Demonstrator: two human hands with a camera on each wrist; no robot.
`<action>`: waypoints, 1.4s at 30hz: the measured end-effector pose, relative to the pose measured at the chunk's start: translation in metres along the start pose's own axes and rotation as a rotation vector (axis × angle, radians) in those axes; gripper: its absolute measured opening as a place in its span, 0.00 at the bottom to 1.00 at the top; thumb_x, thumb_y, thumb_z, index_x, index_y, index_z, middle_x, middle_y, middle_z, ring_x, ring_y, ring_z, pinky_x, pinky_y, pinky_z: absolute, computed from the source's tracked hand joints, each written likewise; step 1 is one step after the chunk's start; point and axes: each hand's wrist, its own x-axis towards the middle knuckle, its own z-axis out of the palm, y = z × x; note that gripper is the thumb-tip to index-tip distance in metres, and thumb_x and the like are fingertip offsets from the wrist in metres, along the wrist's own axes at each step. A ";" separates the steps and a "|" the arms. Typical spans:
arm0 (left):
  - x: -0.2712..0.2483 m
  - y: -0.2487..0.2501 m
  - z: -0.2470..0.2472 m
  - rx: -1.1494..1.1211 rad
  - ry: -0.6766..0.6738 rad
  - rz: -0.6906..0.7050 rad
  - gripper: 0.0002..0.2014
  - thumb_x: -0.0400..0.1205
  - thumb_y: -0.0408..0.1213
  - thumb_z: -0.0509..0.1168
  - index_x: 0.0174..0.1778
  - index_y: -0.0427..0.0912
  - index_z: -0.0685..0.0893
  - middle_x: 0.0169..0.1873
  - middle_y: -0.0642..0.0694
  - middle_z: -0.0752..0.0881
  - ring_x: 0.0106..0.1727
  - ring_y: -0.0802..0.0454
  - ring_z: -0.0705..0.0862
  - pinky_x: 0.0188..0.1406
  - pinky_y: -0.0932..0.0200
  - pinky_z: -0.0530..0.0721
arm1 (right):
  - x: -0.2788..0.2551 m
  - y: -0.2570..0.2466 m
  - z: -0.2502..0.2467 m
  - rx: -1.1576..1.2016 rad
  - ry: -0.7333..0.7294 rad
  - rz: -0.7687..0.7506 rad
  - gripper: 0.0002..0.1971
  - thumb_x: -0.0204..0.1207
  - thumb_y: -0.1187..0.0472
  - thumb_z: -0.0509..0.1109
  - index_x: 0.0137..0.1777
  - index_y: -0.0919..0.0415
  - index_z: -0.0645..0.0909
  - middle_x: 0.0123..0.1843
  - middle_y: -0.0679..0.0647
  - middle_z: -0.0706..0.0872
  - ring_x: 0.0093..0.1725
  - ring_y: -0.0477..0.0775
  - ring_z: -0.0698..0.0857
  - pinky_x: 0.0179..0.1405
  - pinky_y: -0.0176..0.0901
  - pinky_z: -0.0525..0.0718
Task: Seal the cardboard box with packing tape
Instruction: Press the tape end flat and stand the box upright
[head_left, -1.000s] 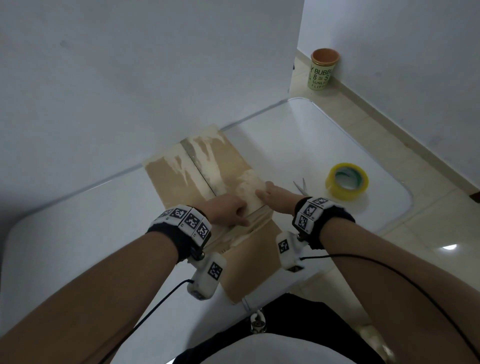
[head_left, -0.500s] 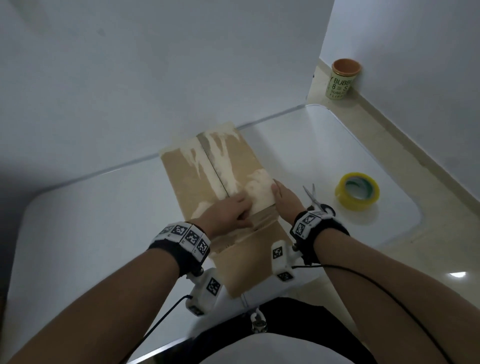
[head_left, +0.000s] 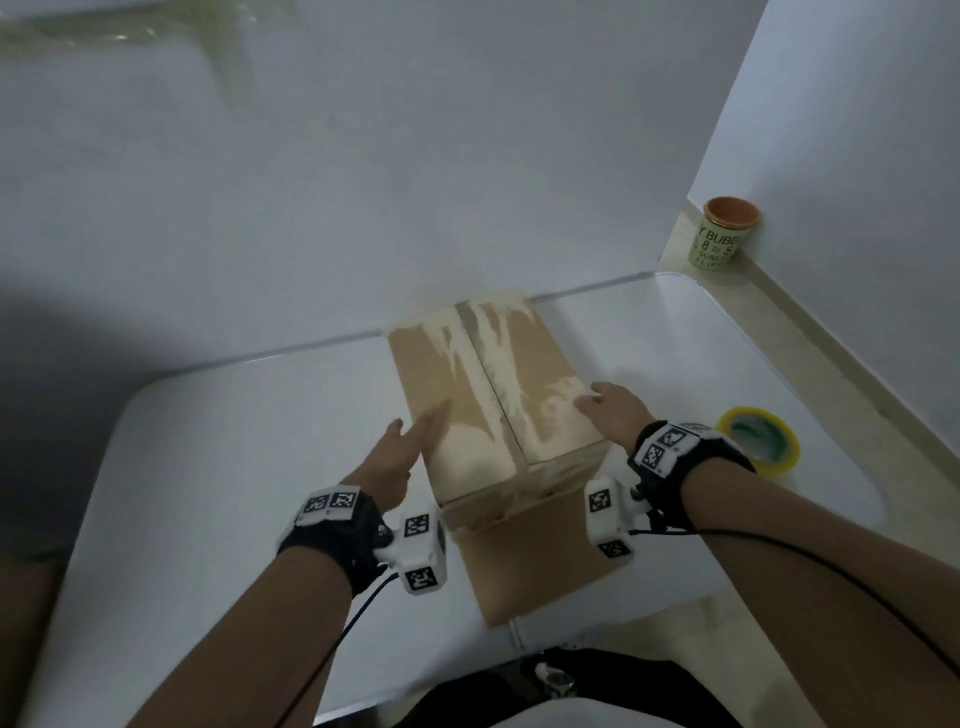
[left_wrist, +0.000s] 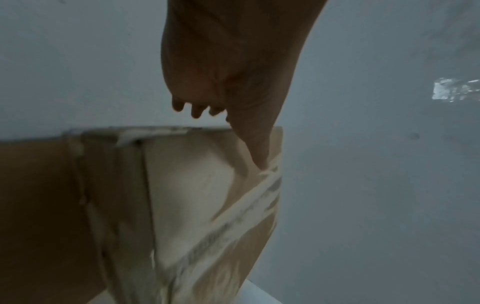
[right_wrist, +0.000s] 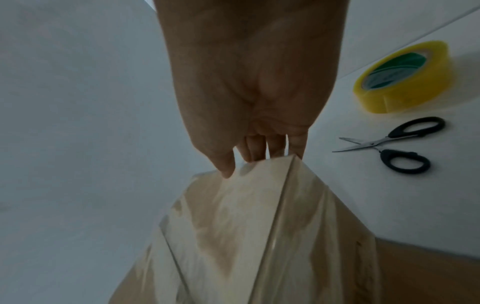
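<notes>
Cardboard box (head_left: 498, 395), flaps closed and taped, between flat-fingered left hand (head_left: 397, 457) and right hand (head_left: 613, 415).

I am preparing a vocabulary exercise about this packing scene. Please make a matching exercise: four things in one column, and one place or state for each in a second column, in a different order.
Things:
1. cardboard box
2. roll of yellow packing tape
3. black-handled scissors
4. green paper cup

Places or states:
A. on the floor, in the corner of the walls
B. lying flat on the white table, green core showing
C. blades slightly apart, between the roll and the box
D. standing between both hands, top seam taped

Pairs: 1-D, 2-B, 3-C, 4-A
</notes>
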 end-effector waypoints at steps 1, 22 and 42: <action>-0.002 -0.002 0.005 -0.056 -0.039 0.034 0.31 0.80 0.52 0.69 0.74 0.41 0.70 0.66 0.48 0.82 0.64 0.49 0.82 0.61 0.52 0.81 | -0.001 -0.003 0.001 0.007 -0.023 0.005 0.24 0.83 0.50 0.60 0.75 0.64 0.72 0.74 0.62 0.76 0.70 0.58 0.76 0.69 0.48 0.71; -0.054 0.122 -0.016 1.216 0.134 0.455 0.24 0.84 0.35 0.60 0.77 0.38 0.65 0.66 0.33 0.81 0.64 0.35 0.81 0.57 0.49 0.78 | -0.011 -0.022 0.039 0.147 -0.548 0.249 0.30 0.61 0.55 0.77 0.63 0.67 0.80 0.65 0.69 0.83 0.57 0.64 0.82 0.69 0.58 0.73; -0.032 0.079 -0.038 0.423 0.016 0.512 0.21 0.84 0.30 0.63 0.74 0.45 0.73 0.61 0.55 0.78 0.57 0.54 0.81 0.49 0.68 0.84 | 0.019 -0.059 -0.016 0.187 0.441 -0.042 0.16 0.82 0.63 0.57 0.65 0.70 0.76 0.68 0.69 0.78 0.64 0.67 0.79 0.63 0.51 0.77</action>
